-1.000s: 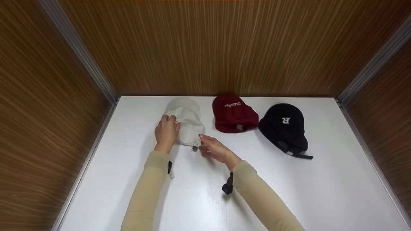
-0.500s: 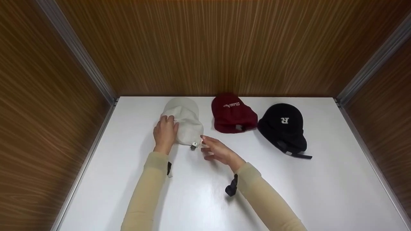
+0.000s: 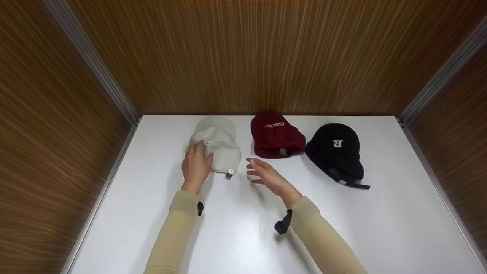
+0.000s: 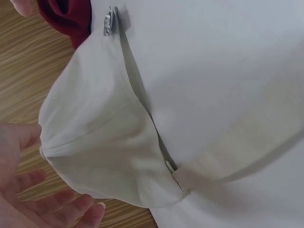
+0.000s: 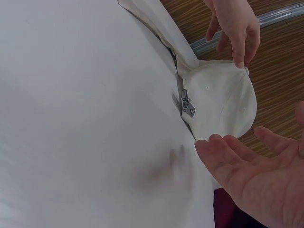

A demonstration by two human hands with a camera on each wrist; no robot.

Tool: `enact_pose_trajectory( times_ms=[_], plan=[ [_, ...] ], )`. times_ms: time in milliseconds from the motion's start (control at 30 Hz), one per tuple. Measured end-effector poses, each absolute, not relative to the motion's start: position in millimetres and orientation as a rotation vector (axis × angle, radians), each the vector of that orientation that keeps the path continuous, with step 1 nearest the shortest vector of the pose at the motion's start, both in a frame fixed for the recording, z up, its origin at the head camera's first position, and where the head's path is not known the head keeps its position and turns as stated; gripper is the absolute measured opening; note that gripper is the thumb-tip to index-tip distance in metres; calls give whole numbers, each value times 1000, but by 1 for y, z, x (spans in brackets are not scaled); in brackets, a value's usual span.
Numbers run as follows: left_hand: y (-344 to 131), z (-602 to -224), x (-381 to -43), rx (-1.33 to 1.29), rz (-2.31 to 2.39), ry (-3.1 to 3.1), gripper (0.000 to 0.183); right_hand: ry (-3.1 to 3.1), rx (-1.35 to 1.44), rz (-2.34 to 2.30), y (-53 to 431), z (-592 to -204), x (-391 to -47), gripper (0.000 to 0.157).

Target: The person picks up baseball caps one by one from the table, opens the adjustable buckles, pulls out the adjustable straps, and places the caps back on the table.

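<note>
Looking down at the white table, we've got three caps lined up along the back by the wood wall: a black cap on the right, a maroon cap in the middle, and a white cap on the left, lying flat. Our left hand rests on the white cap's left side, fingers pretty much straight and just touching the fabric, not gripping it. Our right hand hovers just right of that cap, fingers spread loose, palm open, holding nothing. Smallest bit: the little metal buckle at the cap's near edge, sitting on the table between both hands.
</note>
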State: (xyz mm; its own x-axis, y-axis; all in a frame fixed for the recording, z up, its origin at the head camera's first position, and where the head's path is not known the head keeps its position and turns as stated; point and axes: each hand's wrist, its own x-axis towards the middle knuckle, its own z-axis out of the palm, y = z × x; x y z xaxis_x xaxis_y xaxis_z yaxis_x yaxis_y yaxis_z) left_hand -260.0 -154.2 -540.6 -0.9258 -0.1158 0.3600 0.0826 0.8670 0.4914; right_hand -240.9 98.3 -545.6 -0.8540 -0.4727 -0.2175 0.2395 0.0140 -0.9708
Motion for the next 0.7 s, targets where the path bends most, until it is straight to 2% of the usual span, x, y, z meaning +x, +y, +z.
enact_pose_trajectory(
  times_ms=[367,700],
  plan=[
    [-134,-540,-239,-29,-829,-2546,51,1991,-322,-1879,120,-534,-236,53],
    [-113,-548,-219,-134,-901,-2559,52,2269,-404,-1788,136,-506,-209,42]
  ],
)
